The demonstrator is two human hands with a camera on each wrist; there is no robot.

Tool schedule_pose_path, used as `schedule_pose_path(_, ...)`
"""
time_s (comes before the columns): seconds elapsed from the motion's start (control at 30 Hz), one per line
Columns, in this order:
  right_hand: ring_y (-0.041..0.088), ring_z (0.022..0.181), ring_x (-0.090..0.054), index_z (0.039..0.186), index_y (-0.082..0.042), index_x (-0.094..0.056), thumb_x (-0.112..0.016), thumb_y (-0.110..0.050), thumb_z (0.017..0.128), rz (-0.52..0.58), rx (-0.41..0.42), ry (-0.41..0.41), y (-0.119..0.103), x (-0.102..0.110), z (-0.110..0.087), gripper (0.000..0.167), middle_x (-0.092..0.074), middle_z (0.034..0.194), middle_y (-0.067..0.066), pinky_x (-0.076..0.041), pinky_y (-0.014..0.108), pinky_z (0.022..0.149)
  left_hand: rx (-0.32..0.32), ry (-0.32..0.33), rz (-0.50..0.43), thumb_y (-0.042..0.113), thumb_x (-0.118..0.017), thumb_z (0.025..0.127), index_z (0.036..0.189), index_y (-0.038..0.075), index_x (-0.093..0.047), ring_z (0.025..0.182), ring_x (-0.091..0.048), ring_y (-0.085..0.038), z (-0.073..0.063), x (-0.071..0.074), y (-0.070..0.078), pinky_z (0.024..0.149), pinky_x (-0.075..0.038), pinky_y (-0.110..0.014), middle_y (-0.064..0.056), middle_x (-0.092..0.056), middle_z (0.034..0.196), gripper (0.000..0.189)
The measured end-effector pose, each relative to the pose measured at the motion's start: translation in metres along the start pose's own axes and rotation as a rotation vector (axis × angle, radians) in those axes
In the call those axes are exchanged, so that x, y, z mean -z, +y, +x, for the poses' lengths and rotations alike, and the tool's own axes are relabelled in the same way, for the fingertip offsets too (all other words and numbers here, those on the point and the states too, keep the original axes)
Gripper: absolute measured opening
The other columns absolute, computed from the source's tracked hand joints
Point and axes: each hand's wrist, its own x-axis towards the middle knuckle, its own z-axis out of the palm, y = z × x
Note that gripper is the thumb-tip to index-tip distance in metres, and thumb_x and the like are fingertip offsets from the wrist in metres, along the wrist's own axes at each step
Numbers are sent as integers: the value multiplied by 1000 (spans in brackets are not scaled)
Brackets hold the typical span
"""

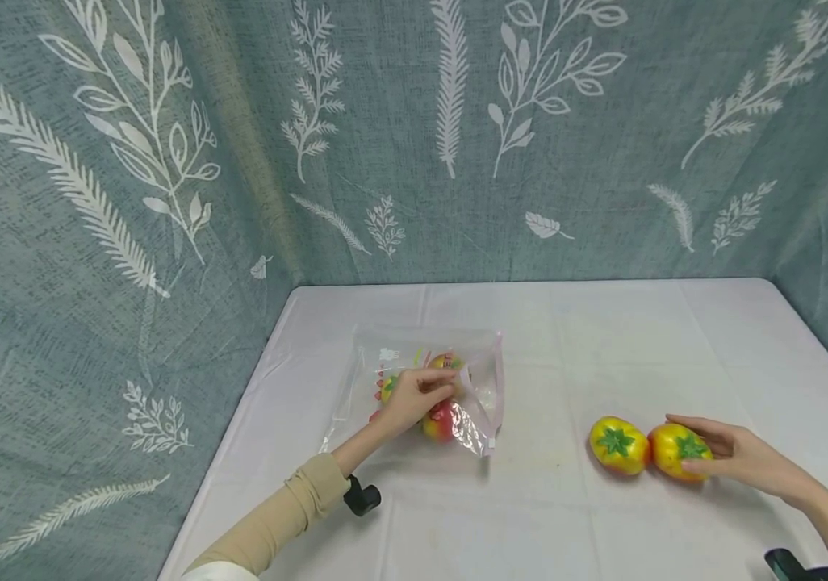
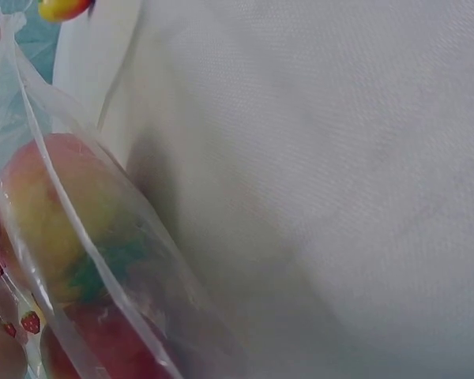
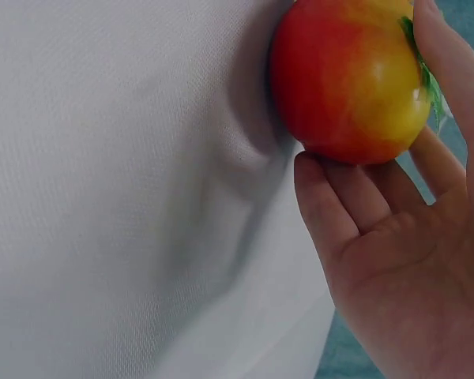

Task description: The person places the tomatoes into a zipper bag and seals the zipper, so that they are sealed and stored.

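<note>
While the left grip [image 1: 411, 397] pinches the film of a clear plastic bag [image 1: 374, 355] between thumb and fingers, the right grip [image 1: 744, 457] holds the right-hand fruit [image 1: 667, 452], thumb on the near side and fingers on the far side. The bag rests on the left part of the worktop [image 1: 566, 347], its pink-edged side facing right. Several red-and-yellow bagged fruits [image 1: 437, 425] are visible through the film; their exact count cannot be determined. Strawberry motifs are printed on the bag.

The right-hand fruit is positioned at the right part of the worktop, well apart from the bag. It is yellow and red with a green leaf crown. The left-hand fruit [image 1: 617, 446], of like form, lies directly beside it, the two appearing to touch. A white cloth covers the worktop. A blue-green curtain [image 1: 399, 121] with white leaf prints hangs behind.
</note>
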Motion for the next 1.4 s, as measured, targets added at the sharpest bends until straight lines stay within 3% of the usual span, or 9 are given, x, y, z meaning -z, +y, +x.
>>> schedule_pose_path(0.23,-26,96,-36,142,0,-37,-64,-27,90,0,16,18,3,-1,1,65,-44,138,32,-48,57,87,-10,0,0,-1,-65,85,110,-9,-66,80,-58,-1,0,0,0,70,-47,-10,-25,-66,113,26)
schedule_pose_path(0.8,-24,95,-39,142,-1,-39,-64,-29,90,-38,-1,58,2,-1,-4,64,-45,138,31,-49,55,85,-3,-2,8,-1,-64,86,110,-9,-66,88,-64,-17,-1,1,3,70,-47,-10,-24,-66,113,25)
schedule_pose_path(1.1,-26,94,-37,142,-1,-39,-65,-28,90,-74,3,102,4,2,-5,64,-42,140,32,-50,54,84,-3,-7,-4,-1,-65,86,110,-9,-66,80,-58,-4,-1,0,1,68,-47,-10,-25,-66,113,25)
schedule_pose_path(1.3,-25,91,-39,142,1,-38,-67,-30,88,-85,-25,131,3,4,-5,68,-41,140,34,-49,55,86,-3,-7,-9,-2,-64,86,110,-10,-66,77,-56,-1,-1,1,2,67,-46,-10,-26,-66,113,25)
schedule_pose_path(1.4,-10,97,-53,143,0,-36,-67,-32,88,-100,-42,148,3,4,-5,71,-40,140,34,-48,56,85,0,-6,-6,-2,-64,86,110,-9,-66,75,-54,-1,-1,1,2,66,-45,-10,-26,-66,113,25)
